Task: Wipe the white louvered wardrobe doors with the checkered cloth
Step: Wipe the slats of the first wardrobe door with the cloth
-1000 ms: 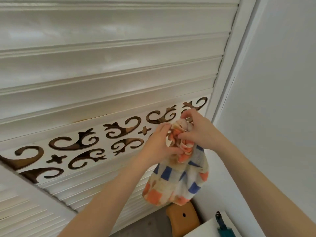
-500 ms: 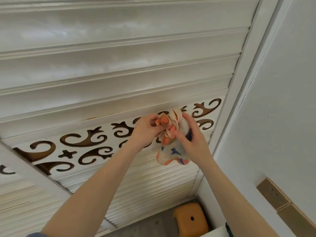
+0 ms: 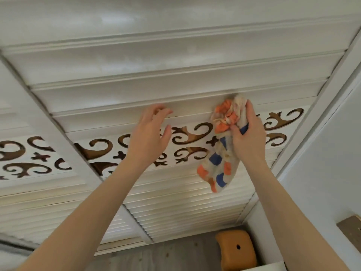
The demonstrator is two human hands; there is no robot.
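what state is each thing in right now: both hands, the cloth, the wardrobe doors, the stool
left hand, open, fingers spread, holding nothing, in front of the slats
right hand, grips the bunched top of the cloth
checkered cloth, crumpled at the top by a slat edge, lower part hanging loose
wardrobe doors, left door's edge overlaps the right door
stool, upright on the floor

Bright soft daylight, glossy sheen, slight blur, wide-angle bending
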